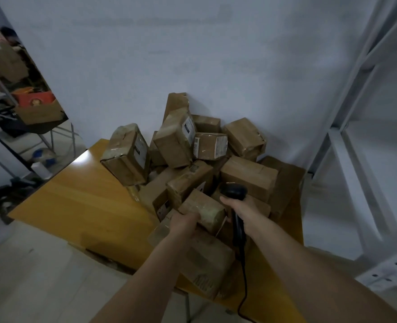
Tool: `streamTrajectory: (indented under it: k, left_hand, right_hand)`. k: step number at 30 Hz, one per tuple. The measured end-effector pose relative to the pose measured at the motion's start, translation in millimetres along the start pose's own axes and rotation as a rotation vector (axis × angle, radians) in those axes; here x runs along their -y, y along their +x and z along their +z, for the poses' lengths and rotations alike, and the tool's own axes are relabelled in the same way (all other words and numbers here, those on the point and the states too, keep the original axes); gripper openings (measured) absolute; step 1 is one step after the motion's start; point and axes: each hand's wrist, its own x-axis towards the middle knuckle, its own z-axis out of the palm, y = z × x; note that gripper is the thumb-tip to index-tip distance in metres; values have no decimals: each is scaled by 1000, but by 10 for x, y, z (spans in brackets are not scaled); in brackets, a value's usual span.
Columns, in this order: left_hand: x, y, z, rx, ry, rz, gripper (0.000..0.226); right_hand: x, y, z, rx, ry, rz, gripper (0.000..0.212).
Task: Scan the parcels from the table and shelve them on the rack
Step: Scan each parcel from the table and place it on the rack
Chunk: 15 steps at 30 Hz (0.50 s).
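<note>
Brown taped cardboard parcel (pixel 203 209) sits lifted at the near edge of the pile, your left hand (pixel 185 223) clamped on its end to show a face to the black corded handheld scanner (pixel 236 207) that your right hand (pixel 244 212) grips. Beyond, parcels crowd the yellow wooden bench (pixel 81 201); the white metal rack (pixel 365 127) waits to your right.

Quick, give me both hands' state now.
Left hand: grips a taped cardboard parcel at the front of the pile.
Right hand: grips the black barcode scanner.
</note>
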Motion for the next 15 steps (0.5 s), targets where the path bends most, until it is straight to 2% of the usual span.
streamTrajectory:
  k: [2,6,11,15]
  left_hand:
    - [-1,56,54,-19,-47,-49,33]
    - [-22,72,142,2,-71,-144,35]
    - [-135,113,249,42,-99,-189,62]
    - [-236,88,315,106,-169,-192,83]
  right_hand:
    - [-24,96,9,6,-15,1,59]
    - [-39,134,-36,3,-53,-28,58]
    - [7,19,-145,19,15,-100,37]
    - [5,-90,-162,-29,69,-170,42]
